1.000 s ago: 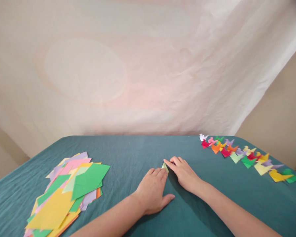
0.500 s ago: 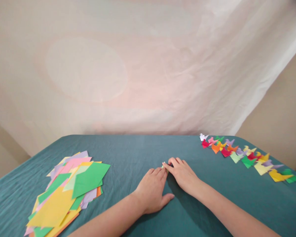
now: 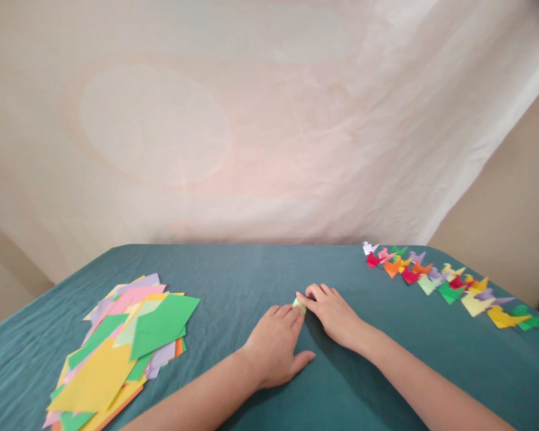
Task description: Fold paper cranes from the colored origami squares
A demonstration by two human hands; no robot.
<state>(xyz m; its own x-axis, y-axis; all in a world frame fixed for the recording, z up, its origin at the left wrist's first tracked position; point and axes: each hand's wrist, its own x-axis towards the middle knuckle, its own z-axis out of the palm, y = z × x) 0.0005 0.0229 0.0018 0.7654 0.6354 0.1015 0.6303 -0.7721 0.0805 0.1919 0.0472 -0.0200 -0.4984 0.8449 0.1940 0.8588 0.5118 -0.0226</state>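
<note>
A small piece of light green folded paper (image 3: 299, 304) lies on the table in front of me, mostly covered by fingers. Flat over its near part rests my left hand (image 3: 276, 344), fingers stretched out and thumb spread to the right. My right hand (image 3: 332, 314) has its fingers curled and its thumb and index fingertips at the paper's upper right edge. How firmly those fingertips grip it is hard to see.
On the left spreads a loose pile of coloured paper sheets (image 3: 103, 365). Several folded paper birds (image 3: 451, 292) stand in slanting rows at the right. A dark green cloth (image 3: 233, 269) covers the table, and a pale curtain (image 3: 269, 137) hangs behind it.
My right fingertips have shifted slightly left and up along the paper. More of its light green surface shows between the hands. My left hand has stayed nearly still.
</note>
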